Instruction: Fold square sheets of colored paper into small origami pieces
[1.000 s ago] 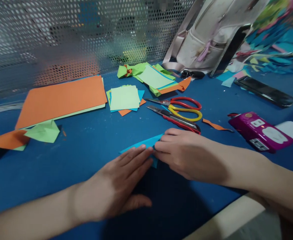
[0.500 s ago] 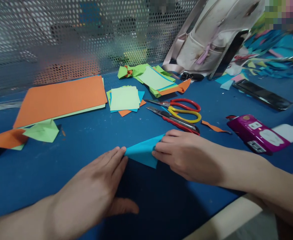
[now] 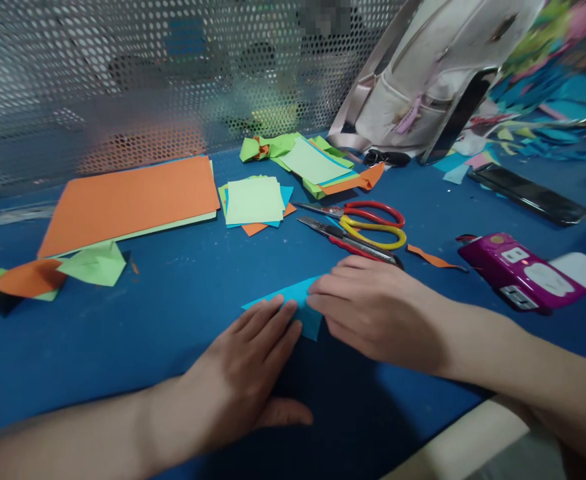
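A folded piece of blue paper [image 3: 311,321] lies on the blue tabletop [image 3: 183,333] between my hands. My left hand [image 3: 253,360] rests with fingers stretched out over the paper's left and middle part, its thumb held apart below. The fingers of my right hand [image 3: 367,313] are curled and pinch the paper's upper right corner. Much of the paper is covered by my fingers. Just beyond my right hand are scissors [image 3: 380,235] with red and yellow handles and a red box cutter [image 3: 357,245].
Square paper sheets [image 3: 255,200], large orange sheets [image 3: 137,203] and folded paper pieces [image 3: 95,263] lie further back. A purple power strip [image 3: 523,270] with a white plug sits at right. A pale backpack [image 3: 403,100] and a phone [image 3: 460,117] stand against the perforated metal panel [image 3: 137,87].
My left hand has slid right from the paper's left tip onto its middle, so the tip now shows. My right hand keeps its hold on the right corner. The view has shifted slightly.
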A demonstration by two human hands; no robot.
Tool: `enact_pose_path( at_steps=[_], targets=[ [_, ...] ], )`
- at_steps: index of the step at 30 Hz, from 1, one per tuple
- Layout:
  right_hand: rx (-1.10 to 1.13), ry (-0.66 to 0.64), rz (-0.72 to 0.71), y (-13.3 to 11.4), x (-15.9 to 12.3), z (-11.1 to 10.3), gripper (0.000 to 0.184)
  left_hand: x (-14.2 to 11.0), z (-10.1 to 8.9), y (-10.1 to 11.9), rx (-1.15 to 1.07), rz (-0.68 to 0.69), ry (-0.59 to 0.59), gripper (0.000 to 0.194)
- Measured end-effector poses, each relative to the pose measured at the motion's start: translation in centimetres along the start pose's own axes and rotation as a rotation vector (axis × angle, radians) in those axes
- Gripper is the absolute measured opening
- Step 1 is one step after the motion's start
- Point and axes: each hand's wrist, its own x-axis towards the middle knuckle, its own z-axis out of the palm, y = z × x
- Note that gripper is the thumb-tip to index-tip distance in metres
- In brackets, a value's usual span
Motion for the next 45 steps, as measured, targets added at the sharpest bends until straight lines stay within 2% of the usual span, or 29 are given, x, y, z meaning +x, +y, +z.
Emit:
enact_pose_path(
  at_steps=[3, 7, 10, 13, 15, 19, 29, 38, 45],
  targets=[
    [-0.061, 0.201, 0.123, -1.7, 1.1, 0.4, 0.026, 0.3, -0.2, 0.1, -0.043, -0.026, 0.015, 0.071],
    [-0.104, 0.323, 0.126, -3.9, 1.5, 0.9, 0.029, 0.5, -0.2, 0.1, -0.113, -0.035, 0.042, 0.063],
    [0.069, 0.265, 0.116, -4.7, 1.3, 1.6, 0.046, 0.4, 0.0, 0.1, -0.123, -0.026, 0.075, 0.060],
    [0.220, 0.133, 0.149, -4.9, 1.2, 2.5, 0.070, 0.4, 0.1, 0.2, -0.107, -0.051, 0.020, 0.068],
    [0.237, 0.089, 0.171, -4.9, 1.1, 3.0, 0.081, 0.4, 0.0, 0.2, -0.105, -0.047, -0.014, 0.074],
    [0.164, 0.108, 0.213, -4.9, 0.8, 3.6, 0.093, 0.7, -0.3, 0.2, -0.067, -0.036, -0.049, 0.080],
    [-0.003, 0.089, 0.265, -4.9, 0.2, 3.9, 0.097, 0.4, -0.3, 0.1, -0.033, -0.016, -0.076, 0.086],
    [-0.017, 0.071, 0.254, -4.3, -0.2, 3.8, 0.097, 0.1, 0.0, 0.0, -0.036, -0.017, -0.040, 0.083],
    [-0.039, 0.043, 0.261, -3.8, -0.4, 3.4, 0.098, 0.3, -0.5, 0.0, 0.033, -0.041, -0.104, 0.086]
  ],
)
